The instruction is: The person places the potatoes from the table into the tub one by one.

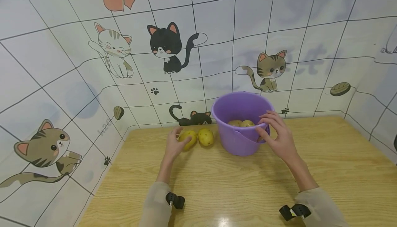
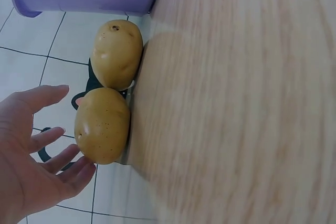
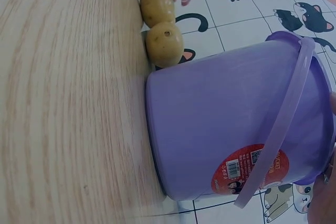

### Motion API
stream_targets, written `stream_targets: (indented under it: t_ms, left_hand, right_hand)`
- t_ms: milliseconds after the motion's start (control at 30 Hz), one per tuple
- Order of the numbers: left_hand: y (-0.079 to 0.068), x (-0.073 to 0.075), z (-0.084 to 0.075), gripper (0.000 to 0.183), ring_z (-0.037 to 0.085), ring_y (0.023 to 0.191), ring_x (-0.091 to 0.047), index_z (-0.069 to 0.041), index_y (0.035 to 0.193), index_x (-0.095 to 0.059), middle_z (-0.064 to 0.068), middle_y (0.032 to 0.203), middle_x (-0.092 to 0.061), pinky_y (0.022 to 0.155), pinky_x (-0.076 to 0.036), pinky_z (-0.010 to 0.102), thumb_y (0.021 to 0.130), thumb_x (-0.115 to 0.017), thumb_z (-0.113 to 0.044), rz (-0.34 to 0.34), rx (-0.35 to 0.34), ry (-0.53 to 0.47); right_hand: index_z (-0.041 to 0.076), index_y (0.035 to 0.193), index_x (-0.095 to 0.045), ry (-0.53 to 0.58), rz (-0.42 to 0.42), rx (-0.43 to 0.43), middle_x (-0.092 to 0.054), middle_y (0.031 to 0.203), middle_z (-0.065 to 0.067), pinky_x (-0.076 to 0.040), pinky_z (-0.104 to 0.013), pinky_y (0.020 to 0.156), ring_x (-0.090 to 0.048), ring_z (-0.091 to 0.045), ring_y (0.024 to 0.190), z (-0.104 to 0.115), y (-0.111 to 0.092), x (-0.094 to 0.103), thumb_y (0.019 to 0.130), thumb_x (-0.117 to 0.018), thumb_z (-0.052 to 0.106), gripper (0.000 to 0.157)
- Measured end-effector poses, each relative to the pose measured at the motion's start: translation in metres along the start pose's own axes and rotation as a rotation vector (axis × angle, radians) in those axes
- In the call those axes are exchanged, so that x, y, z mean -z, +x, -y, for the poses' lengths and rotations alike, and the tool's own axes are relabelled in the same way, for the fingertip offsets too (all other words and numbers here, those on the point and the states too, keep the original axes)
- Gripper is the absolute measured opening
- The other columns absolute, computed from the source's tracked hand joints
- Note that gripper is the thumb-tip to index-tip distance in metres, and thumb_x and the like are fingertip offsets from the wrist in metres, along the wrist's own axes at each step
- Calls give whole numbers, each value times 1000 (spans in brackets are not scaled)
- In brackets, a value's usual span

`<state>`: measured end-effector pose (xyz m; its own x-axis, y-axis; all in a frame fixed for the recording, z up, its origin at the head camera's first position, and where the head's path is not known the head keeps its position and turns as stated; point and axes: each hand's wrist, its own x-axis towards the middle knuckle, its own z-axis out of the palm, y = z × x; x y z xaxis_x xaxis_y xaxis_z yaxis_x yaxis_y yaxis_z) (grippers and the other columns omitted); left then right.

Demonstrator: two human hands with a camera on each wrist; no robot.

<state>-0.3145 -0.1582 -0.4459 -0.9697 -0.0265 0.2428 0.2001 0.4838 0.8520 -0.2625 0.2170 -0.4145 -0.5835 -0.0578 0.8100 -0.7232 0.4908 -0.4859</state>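
Note:
Two yellow potatoes lie side by side on the wooden table: a left potato (image 1: 191, 138) and a right potato (image 1: 206, 137). My left hand (image 1: 175, 144) is at the left potato, its thumb apart from the loosely bent fingers. In the left wrist view those fingertips (image 2: 86, 171) reach the end of that potato, while the thumb stays off it. A purple bucket (image 1: 238, 144) stands upright to the right of the potatoes, with more potatoes (image 1: 247, 123) inside. My right hand (image 1: 281, 138) grips the bucket's right rim between thumb and fingers.
The wooden table (image 1: 211, 182) runs back to a wall (image 1: 217, 65) with cat drawings and grid lines. The bucket's purple handle (image 3: 281, 124) hangs down over its side, across a red label (image 3: 239, 169). Both sleeves carry a small black device near the wrist.

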Motion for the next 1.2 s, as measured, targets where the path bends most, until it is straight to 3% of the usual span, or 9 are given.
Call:
stream_targets:
  t_ms: [367,533,733,1000,1200]
  left_hand:
    - [4,-2,10,71,44,125,-50,10,143,-44,32,138,-48,106,-44,55,84,-79,-9,48,69,-7]
    - [4,-2,11,67,42,122,-52,13,139,-47,30,134,-53,105,-46,53,84,-79,-8,63,59,2]
    - [0,2,14,61,40,110,-59,11,132,-56,27,130,-58,94,-53,49,82,-82,-11,37,83,-2]
    - [-4,4,17,66,40,119,-57,12,134,-55,28,133,-59,103,-48,51,83,-83,-21,14,135,-44]
    - [-6,4,18,64,34,107,-63,9,132,-60,22,130,-62,91,-53,44,83,-83,-25,-29,144,-58]
  right_hand:
    - [10,98,-71,4,-30,19,-65,121,-11,-31,-29,117,-46,-35,133,1,-4,-1,86,-78,4,15]
    - [11,98,-71,3,-36,20,-65,121,-11,-31,-29,117,-46,-34,133,2,-4,-1,85,-78,3,16]
    - [10,98,-71,5,-42,18,-65,121,-13,-31,-28,116,-47,-35,132,4,-5,-2,81,-80,-1,22]
    - [8,98,-71,6,-49,28,-65,120,-14,-31,-28,116,-47,-35,131,5,-5,-4,80,-80,-3,24]
    - [9,98,-71,4,-42,25,-65,121,-12,-31,-29,117,-47,-40,130,4,-7,-3,81,-79,-3,22]
